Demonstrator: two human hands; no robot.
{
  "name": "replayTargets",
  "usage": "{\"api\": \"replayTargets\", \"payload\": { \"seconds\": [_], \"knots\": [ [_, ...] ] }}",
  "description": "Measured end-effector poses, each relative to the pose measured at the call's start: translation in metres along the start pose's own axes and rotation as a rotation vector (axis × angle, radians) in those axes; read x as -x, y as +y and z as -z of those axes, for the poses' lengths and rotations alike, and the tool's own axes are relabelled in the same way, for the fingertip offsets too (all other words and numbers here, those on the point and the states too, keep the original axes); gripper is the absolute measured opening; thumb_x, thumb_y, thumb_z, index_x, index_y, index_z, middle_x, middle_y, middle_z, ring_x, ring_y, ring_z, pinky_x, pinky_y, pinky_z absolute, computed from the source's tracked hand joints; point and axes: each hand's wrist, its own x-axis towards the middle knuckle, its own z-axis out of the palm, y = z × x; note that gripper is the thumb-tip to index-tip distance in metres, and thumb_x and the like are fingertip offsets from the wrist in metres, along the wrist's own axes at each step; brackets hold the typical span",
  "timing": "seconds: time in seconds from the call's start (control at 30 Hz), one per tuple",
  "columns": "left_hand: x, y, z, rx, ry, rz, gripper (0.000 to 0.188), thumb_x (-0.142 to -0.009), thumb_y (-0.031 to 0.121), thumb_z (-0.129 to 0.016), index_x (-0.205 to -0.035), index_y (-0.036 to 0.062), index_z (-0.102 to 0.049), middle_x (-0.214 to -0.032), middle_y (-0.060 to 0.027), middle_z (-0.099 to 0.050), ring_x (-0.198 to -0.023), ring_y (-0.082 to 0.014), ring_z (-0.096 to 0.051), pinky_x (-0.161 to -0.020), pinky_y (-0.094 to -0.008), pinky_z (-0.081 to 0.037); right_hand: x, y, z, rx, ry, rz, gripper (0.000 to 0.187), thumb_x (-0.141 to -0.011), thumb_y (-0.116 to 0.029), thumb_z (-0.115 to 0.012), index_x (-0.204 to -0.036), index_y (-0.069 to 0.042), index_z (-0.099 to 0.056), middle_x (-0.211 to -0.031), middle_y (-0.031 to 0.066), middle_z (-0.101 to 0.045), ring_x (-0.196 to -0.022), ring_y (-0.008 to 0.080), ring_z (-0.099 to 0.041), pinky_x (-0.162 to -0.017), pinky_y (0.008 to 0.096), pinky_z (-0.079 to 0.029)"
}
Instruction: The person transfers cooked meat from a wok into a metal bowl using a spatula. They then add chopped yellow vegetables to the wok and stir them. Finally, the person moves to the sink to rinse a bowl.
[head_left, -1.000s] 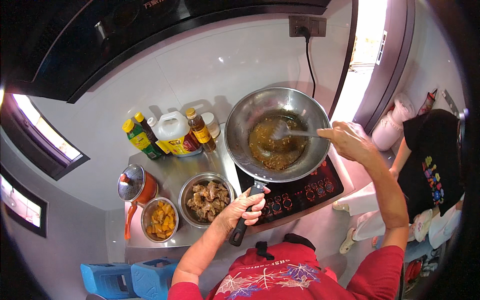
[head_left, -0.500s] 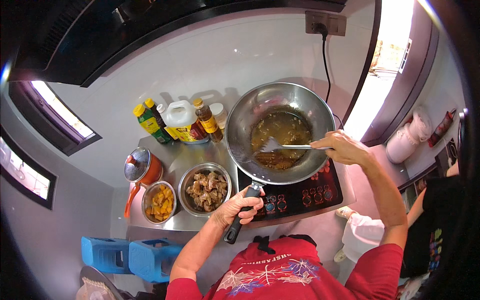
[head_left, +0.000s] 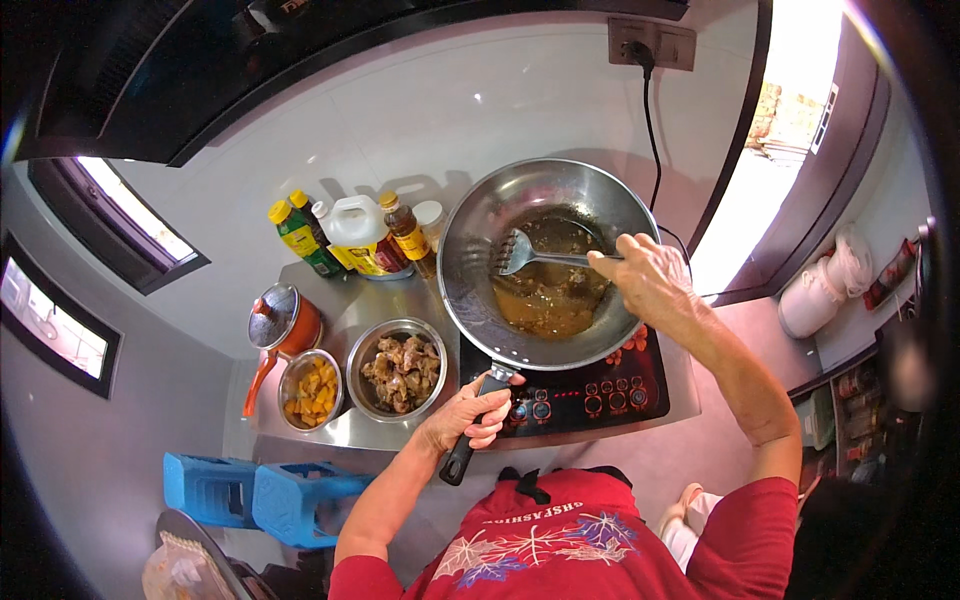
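Observation:
A large steel wok (head_left: 460, 270) sits on a black induction cooktop (head_left: 570, 395), with brown, oily liquid and small bits in its bottom. My left hand (head_left: 467, 418) is wrapped round the wok's black handle (head_left: 458, 462). Over the wok's right side, my right hand (head_left: 650, 278) grips the handle of a slotted metal spatula (head_left: 518, 252). The spatula's head is at the left part of the liquid, near the wok's wall. Left of the wok stands a steel bowl (head_left: 357, 385) of browned meat chunks (head_left: 402, 374). Beside it, a smaller steel bowl (head_left: 290, 410) holds orange-yellow pieces (head_left: 314, 394).
An orange lidded saucepan (head_left: 300, 330) stands at the counter's left. Several bottles, a white jug (head_left: 355, 222) and a jar line the wall. A black cord (head_left: 652, 140) runs down behind the wok. Blue stools (head_left: 295, 500) stand below left; another person's foot (head_left: 683, 505) shows below right.
My right hand has moved up and left, taking the spatula's head farther up-left in the wok. The liquid has shifted. My left hand keeps its hold. The other person has moved.

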Motion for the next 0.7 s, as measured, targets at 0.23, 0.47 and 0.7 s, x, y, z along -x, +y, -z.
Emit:
{"api": "replayTargets", "payload": {
  "seconds": [0.23,0.47,0.7],
  "knots": [
    [-0.004,-0.007,-0.007,0.004,0.023,-0.008,0.018,-0.094,0.016,-0.053,-0.109,0.009,-0.045,-0.064,0.0012,-0.04,-0.039,-0.0035,-0.035,-0.033,-0.0197,-0.031,0.025,0.006,0.046,0.054,-0.182,-0.011,0.04,-0.076,-0.004,-0.059,-0.116,-0.008,-0.058,-0.089,0.011,-0.056,-0.086,0.0246,-0.058,-0.065,0.0378,-0.05],
    [-0.006,-0.01,-0.024,-0.007,0.051,-0.068,0.021,-0.092,0.013,-0.055,-0.109,0.0072,-0.044,-0.064,0.0002,-0.042,-0.04,-0.005,-0.039,-0.033,-0.0226,-0.036,-0.003,0.013,-0.005,-0.06,-0.027,-0.138,0.042,-0.077,-0.001,-0.055,-0.119,-0.01,-0.056,-0.085,0.0144,-0.054,-0.085,0.0291,-0.059,-0.067,0.0406,-0.051],
    [-0.007,-0.018,-0.033,-0.051,0.116,-0.106,0.022,-0.091,0.012,-0.055,-0.109,0.0078,-0.043,-0.063,-0.001,-0.042,-0.037,-0.0064,-0.037,-0.032,-0.0238,-0.035,-0.001,0.006,-0.027,-0.129,0.119,-0.089,0.043,-0.075,0.001,-0.055,-0.115,-0.013,-0.061,-0.077,0.0112,-0.05,-0.074,0.0277,-0.055,-0.059,0.04,-0.047]
  ]
}}
